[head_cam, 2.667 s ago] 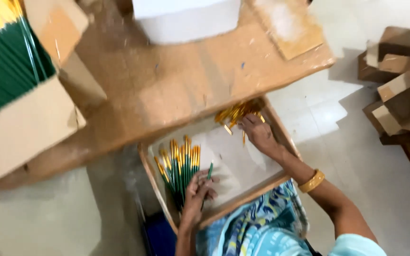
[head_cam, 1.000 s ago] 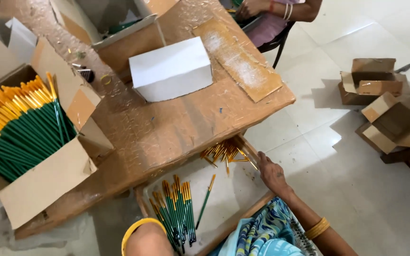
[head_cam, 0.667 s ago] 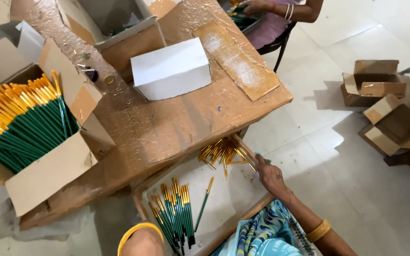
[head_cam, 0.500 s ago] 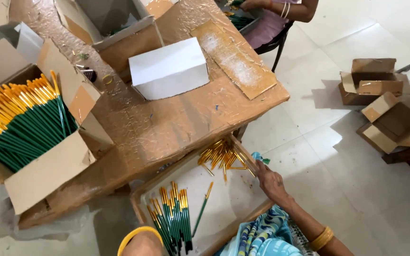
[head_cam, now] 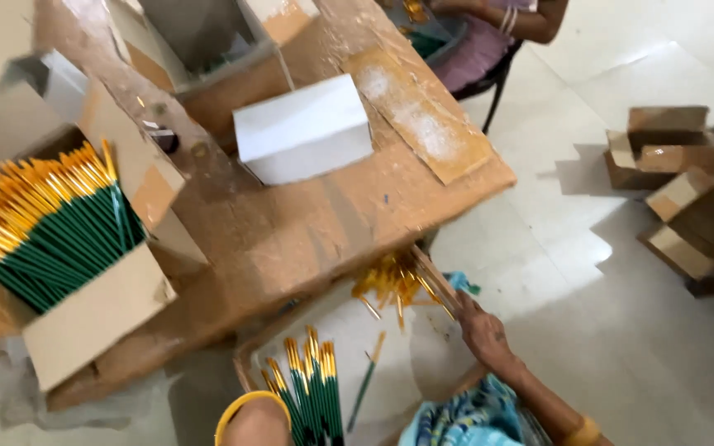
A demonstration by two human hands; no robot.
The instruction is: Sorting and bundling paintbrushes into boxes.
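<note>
Your R hand (head_cam: 483,330) rests on the far rim of the shallow wooden tray (head_cam: 251,363) on your lap, beside a loose heap of yellow-tipped thin sticks (head_cam: 390,285); whether it's clenched or grasping, can't tell (blur). L hand: only a yellow-bangled wrist (head_cam: 249,411) shows, so grip unknown. Sticks prob. light, stiff, snappable: take mid-shaft, several tog. R forearm angled in from lower right.

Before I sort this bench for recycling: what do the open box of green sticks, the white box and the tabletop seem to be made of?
The open box looks like plain brown cardboard, matte, with folded flaps. The white box seems to be cardboard or paperboard with a smooth white face. The tabletop looks like worn brown board or wood; its patchy glare suggests tape or film over it, though blur leaves that open.
</note>
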